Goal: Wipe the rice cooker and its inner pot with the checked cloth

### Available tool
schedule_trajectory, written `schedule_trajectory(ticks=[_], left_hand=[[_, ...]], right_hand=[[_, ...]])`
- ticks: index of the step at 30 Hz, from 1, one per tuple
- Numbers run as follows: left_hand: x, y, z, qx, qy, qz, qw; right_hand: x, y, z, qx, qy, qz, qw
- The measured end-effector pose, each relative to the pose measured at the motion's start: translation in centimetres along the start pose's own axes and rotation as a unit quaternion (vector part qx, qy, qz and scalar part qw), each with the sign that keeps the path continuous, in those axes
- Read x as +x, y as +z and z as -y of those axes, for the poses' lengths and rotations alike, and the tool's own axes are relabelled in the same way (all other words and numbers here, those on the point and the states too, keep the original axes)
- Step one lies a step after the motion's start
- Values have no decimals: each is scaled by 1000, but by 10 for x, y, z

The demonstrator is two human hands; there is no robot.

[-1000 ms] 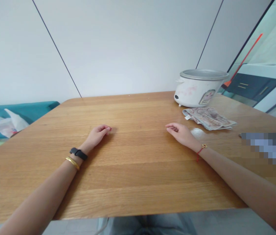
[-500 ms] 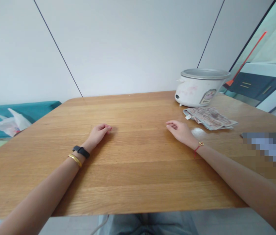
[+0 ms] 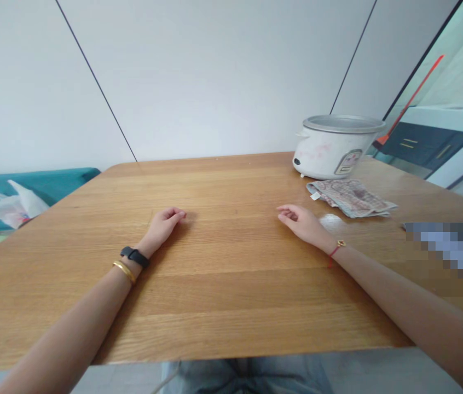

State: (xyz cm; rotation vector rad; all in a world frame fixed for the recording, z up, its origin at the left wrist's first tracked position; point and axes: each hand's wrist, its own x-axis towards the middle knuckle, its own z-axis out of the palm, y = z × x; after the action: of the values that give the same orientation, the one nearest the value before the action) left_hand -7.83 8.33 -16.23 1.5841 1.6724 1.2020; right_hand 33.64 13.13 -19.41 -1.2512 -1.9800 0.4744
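Observation:
My left hand (image 3: 166, 224) rests on the wooden table (image 3: 223, 295), its fingers curled in and the thumb lying along them. Nothing shows in its grasp. A black band and a gold bangle circle that wrist. Across from it, my right hand (image 3: 303, 223) lies on its side on the tabletop, loosely bent, with a small gap between thumb and fingers and nothing held. It wears a red cord bracelet with a gold charm. Closest to this hand is a folded patterned cloth (image 3: 352, 198), apart from the fingers. Behind the cloth stands a white rice cooker (image 3: 317, 153) without a lid.
A pixelated flat item (image 3: 453, 246) lies at the right side of the table. Left of the table, a white plastic bag (image 3: 12, 208) sits on a teal seat (image 3: 65, 180). A pale wall (image 3: 215, 76) rises behind the far edge. A cable hangs below the near edge.
The view has shifted very slightly. Both hands stay in about the same place and pose; the cooker and cloth have not moved.

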Motion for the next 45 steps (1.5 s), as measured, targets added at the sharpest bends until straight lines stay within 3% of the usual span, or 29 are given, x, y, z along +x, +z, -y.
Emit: schedule_trajectory(ticks=[45], left_hand=[[-3,-2,1,-18,4,24,1000]], right_hand=[[-5,-4,5,-9,5,-30,1000]])
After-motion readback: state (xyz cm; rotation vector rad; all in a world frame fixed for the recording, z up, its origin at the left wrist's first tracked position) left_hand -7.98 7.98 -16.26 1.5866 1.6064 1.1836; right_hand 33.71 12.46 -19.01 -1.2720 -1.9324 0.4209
